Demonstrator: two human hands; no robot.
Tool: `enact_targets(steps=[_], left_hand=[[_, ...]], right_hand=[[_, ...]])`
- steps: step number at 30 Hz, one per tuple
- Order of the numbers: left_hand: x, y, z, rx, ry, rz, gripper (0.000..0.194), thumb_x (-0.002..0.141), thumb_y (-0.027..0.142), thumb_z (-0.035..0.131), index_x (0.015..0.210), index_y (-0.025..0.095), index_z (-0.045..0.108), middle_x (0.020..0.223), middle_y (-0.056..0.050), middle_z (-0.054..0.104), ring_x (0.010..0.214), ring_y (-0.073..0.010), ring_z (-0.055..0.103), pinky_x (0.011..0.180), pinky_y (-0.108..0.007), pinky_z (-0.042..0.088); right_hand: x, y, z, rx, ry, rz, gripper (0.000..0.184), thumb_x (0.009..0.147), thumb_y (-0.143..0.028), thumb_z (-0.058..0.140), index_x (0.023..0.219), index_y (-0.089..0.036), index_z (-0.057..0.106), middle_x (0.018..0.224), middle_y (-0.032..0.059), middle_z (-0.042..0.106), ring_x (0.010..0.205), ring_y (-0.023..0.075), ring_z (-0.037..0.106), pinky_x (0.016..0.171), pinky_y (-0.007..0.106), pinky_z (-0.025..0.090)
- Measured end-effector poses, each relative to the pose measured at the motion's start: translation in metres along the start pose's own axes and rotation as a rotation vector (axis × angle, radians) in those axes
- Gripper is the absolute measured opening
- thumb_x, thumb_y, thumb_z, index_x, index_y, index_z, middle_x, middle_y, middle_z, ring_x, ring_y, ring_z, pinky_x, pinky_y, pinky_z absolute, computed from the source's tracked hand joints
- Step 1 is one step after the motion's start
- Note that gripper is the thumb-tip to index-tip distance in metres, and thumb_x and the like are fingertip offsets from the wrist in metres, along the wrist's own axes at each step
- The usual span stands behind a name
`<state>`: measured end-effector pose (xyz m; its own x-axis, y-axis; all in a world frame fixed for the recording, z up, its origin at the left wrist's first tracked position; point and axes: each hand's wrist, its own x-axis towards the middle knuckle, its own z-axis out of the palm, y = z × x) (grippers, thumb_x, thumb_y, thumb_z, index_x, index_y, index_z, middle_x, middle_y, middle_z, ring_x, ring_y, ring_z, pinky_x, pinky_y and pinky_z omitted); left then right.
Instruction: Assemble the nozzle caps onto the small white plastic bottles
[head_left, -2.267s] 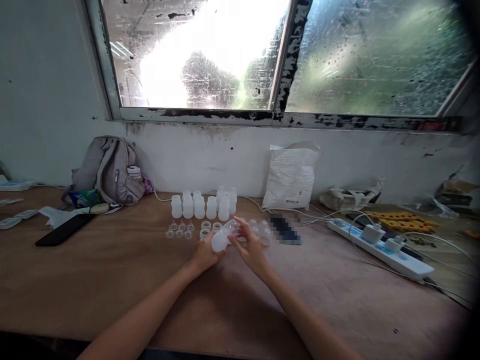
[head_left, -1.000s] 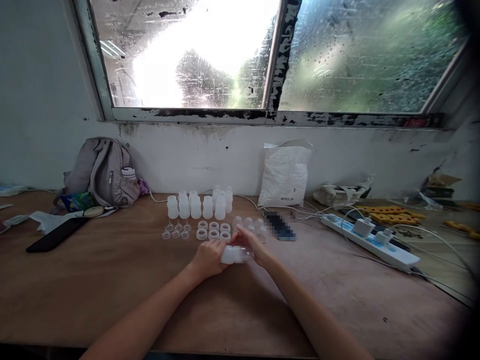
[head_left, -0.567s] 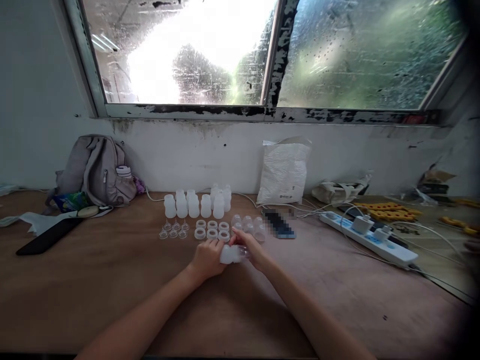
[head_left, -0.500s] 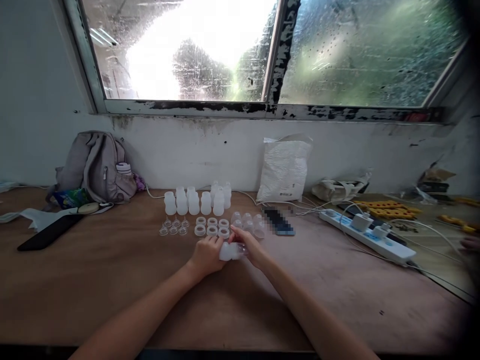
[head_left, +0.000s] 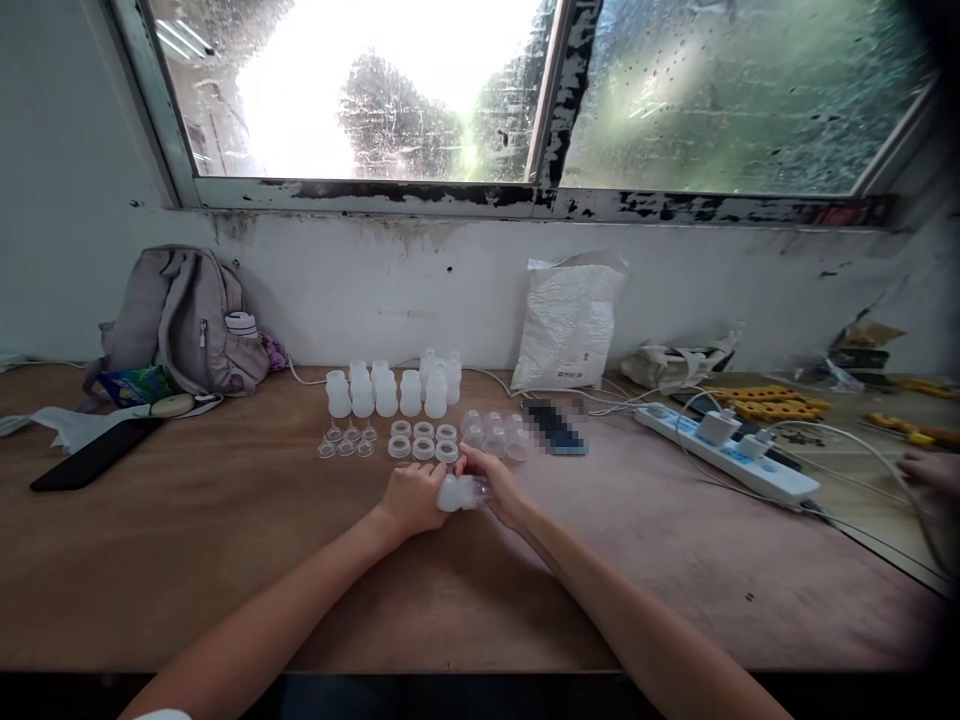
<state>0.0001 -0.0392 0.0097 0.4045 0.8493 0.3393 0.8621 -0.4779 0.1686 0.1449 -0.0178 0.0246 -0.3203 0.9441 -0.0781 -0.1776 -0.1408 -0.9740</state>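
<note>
Both my hands hold one frosted white baby bottle [head_left: 453, 493], which lies on its side just above the table's middle. My left hand [head_left: 414, 499] is wrapped round its bottom end. My right hand [head_left: 495, 484] closes round the clear cap [head_left: 480, 490] at the other end; some of its fingers are hidden behind the bottle. Just beyond my hands lie several white collar rings [head_left: 423, 448] in two rows. To their left are several clear nipples [head_left: 347, 440], to their right several clear domed caps [head_left: 494, 433]. Several frosted bottles [head_left: 385, 393] stand upright behind.
A grey backpack [head_left: 180, 320] and a black flat case [head_left: 96, 454] are at the left. A white plastic bag [head_left: 568, 322] leans on the wall. A blurred phone [head_left: 556, 428], a power strip [head_left: 726, 455] with cables and yellow parts [head_left: 769, 403] lie right. Another person's hand [head_left: 930, 470] shows at the right edge.
Earlier the bottle was tilted with its cap end up; it now lies level, closer to me, with both hands round it. Another person's hand has come in at the right edge.
</note>
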Motion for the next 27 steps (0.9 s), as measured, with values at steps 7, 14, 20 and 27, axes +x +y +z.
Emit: enact_targets(steps=[7,14,20,27], left_hand=[[0.002,-0.007,-0.018,-0.118,-0.096,-0.09,0.031,0.057,0.036,0.063,0.083,0.02,0.058,0.075,-0.005,0.064,0.069,-0.0235,0.059,0.063,-0.029,0.041],[0.005,-0.013,-0.028,-0.734,-0.328,-0.038,0.028,0.052,0.033,0.068,0.074,0.016,0.061,0.066,0.002,0.058,0.061,-0.0149,0.054,0.052,-0.021,0.038],[0.005,-0.006,-0.016,-0.782,-0.252,-0.083,0.025,0.051,0.026,0.068,0.07,0.013,0.059,0.063,0.003,0.054,0.058,-0.0117,0.049,0.05,-0.019,0.035],[0.002,0.006,-0.001,-0.662,-0.015,-0.062,0.027,0.054,0.026,0.066,0.075,0.013,0.057,0.064,0.001,0.057,0.057,-0.0113,0.049,0.051,-0.019,0.037]], right_hand=[[0.004,-0.009,0.001,-0.041,-0.109,-0.093,0.05,0.075,-0.058,0.037,0.059,-0.015,0.057,0.056,0.0016,0.054,0.048,0.0106,0.046,0.045,0.022,0.035],[-0.016,-0.015,0.012,-0.328,0.004,-0.561,0.028,0.075,-0.043,0.052,0.071,-0.018,0.063,0.074,0.0044,0.063,0.071,0.0187,0.057,0.065,0.029,0.044],[-0.012,-0.004,0.029,-0.08,0.221,-0.514,0.018,0.07,-0.029,0.056,0.084,-0.019,0.057,0.059,0.0,0.06,0.057,0.0162,0.058,0.058,0.029,0.046],[-0.017,-0.004,0.033,-0.019,0.385,-0.576,0.008,0.066,-0.02,0.054,0.074,-0.02,0.052,0.055,-0.0032,0.052,0.05,0.0123,0.052,0.052,0.025,0.043]])
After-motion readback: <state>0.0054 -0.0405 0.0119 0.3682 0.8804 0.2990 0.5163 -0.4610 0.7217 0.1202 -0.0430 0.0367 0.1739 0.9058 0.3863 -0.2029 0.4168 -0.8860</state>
